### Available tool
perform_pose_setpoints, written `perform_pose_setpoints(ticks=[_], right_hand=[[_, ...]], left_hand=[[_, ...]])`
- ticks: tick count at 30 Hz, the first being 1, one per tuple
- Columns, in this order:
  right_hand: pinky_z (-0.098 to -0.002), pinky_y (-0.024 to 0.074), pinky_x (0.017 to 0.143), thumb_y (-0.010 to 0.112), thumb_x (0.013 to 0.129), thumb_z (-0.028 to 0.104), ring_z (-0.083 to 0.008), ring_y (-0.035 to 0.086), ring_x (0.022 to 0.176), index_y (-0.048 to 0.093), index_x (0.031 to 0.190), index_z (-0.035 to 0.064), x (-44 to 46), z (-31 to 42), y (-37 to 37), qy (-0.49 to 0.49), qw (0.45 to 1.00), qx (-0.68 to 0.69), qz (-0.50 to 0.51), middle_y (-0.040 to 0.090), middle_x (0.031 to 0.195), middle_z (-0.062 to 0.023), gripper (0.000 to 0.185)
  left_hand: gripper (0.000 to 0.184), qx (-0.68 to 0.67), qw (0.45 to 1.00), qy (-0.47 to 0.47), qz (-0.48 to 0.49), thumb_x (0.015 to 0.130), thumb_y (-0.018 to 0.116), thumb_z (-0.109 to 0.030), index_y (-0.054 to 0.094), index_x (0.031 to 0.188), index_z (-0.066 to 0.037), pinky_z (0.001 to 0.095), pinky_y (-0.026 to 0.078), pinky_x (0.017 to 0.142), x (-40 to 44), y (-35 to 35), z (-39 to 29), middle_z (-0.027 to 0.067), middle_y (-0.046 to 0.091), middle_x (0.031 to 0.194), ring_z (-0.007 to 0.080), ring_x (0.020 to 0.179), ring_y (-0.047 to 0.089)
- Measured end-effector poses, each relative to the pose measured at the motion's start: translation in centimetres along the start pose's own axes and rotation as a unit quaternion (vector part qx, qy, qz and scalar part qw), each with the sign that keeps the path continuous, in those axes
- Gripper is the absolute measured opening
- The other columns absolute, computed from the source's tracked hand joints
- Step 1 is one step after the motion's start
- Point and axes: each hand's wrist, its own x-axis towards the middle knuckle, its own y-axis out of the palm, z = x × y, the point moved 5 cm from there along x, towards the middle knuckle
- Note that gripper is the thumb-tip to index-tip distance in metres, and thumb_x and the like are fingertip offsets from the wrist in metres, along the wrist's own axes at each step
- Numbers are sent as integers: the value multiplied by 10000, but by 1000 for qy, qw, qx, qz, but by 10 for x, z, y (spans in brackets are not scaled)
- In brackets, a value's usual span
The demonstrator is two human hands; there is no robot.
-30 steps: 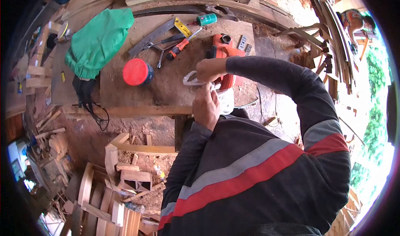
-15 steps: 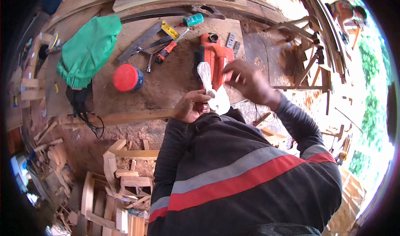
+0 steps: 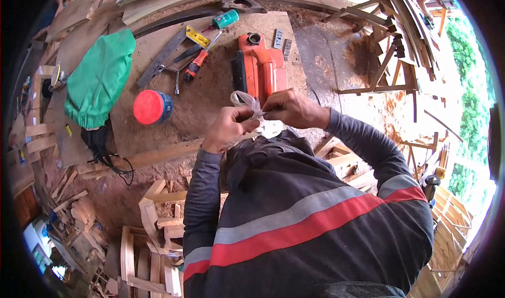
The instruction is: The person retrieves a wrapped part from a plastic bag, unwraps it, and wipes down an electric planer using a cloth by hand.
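Observation:
A white plastic bag [image 3: 270, 130] is held in front of my body at the workbench's near edge. My left hand [image 3: 227, 128] is closed on the bag's gathered neck, its thumb and fingers pinching from the left. From the right, my right hand [image 3: 295, 108] pinches the same neck with its fingers closed. A translucent loop of the plastic stands up above the fingers. Just beyond both hands lies an orange-red electric planer [image 3: 271, 69] on the bench. Two small slotted metal pieces [image 3: 278, 38] lie beside the planer.
On the bench [image 3: 205, 100] are a red-lidded jar [image 3: 148, 107], an orange-handled screwdriver [image 3: 195, 66], a yellow-handled square [image 3: 197, 36], a green bottle [image 3: 226, 19] and a green cloth cover [image 3: 102, 79]. A handsaw [image 3: 244, 5] lies behind. Wooden frames [image 3: 152, 266] stand lower left.
My right hand has come down and left from above the planer onto the bag's neck. The bag's upright top now shows as an open loop. The view has shifted slightly.

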Motion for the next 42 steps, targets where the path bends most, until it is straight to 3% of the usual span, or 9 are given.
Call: perform_pose_setpoints(ticks=[6,8,12,22,26,31,34,35,42], right_hand=[[-363,513,639,618,919,240,-262,609,657,634,996,-17,11,10,-6,-217,976,-1,-28,625,790,-85,268],[-307,476,548,577,967,257,-159,585,601,619,1026,-6,1,6,-1,149,952,247,106,597,774,-46,273],[-268,430,488,566,984,311,-99,545,579,597,1011,-3,-17,-6,-2,212,920,273,183,561,764,-28,317],[-476,501,610,543,973,157,-366,674,693,570,1131,33,-40,-7,-43,-25,976,-110,189,626,739,-200,202],[-477,489,559,577,896,53,-320,659,592,570,1067,55,-57,-58,-48,9,958,-217,188,610,654,-146,171],[-429,479,900,611,966,230,-265,565,1138,578,968,6,-54,-81,-68,23,992,-7,126,609,1106,-138,225],[-316,559,579,603,987,222,-180,661,689,556,918,-18,-49,-111,-82,318,901,284,80,647,841,-115,254],[-275,520,427,645,953,179,-159,629,510,550,883,-21,-36,-113,-87,329,919,213,47,615,678,-79,232],[-281,575,511,684,878,37,-159,685,616,617,878,-52,62,-115,-68,226,936,256,-91,678,755,-110,112]], left_hand=[[398,-109,992,68,-14,822,786,-52,574,1150,24,252,496,728,9,-11,8,41,655,965,93,837,605],[417,-127,989,74,11,817,795,-54,554,1150,14,259,500,745,12,-16,11,45,649,979,96,865,606],[421,-103,988,99,55,817,809,-98,538,1128,-15,256,497,794,19,-19,14,36,633,992,99,903,599],[276,-52,993,62,90,807,744,-37,585,1032,-41,223,478,732,47,-34,2,-2,631,904,73,816,591],[215,18,999,10,40,790,690,-34,602,986,-40,227,476,711,56,-72,22,-2,644,905,73,812,598],[239,9,998,37,52,853,654,-72,640,1072,24,257,506,747,48,-61,-13,45,669,901,110,804,622],[238,-29,998,55,18,923,631,-129,645,1089,40,270,519,779,48,-54,-24,65,667,943,122,849,642],[264,42,997,59,-23,945,621,-181,656,1100,31,261,497,770,58,-59,-18,53,676,942,102,847,611],[247,66,990,87,-89,923,661,-167,698,1060,35,268,500,781,92,-45,-20,70,724,951,94,871,628]])
